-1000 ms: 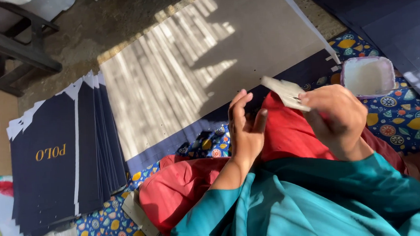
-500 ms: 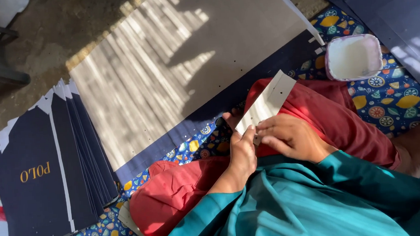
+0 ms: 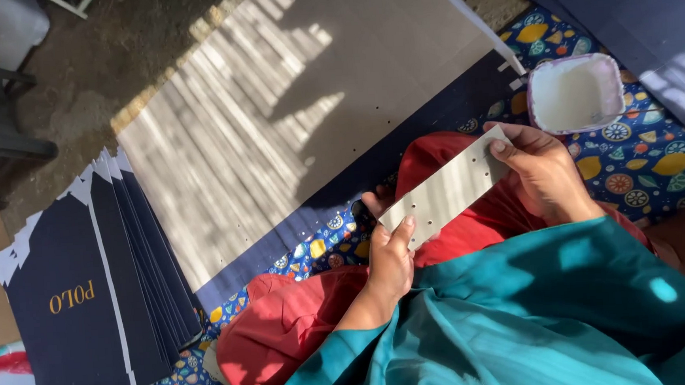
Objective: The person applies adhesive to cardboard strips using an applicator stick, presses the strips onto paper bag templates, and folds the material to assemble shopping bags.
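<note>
Beside the white-filled tub [image 3: 575,93], left hand [image 3: 390,261] and right hand [image 3: 543,172] grip a punched card strip [image 3: 447,188].

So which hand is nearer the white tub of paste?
Right. The right hand holds the upper end of the punched card strip just below the tub; the left hand grips the strip's lower end, farther away.

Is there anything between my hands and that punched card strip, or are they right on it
Nothing visible is in between. The left hand pinches the lower end of the grey card strip and the right hand holds its upper end, above the red-clothed lap.
</note>
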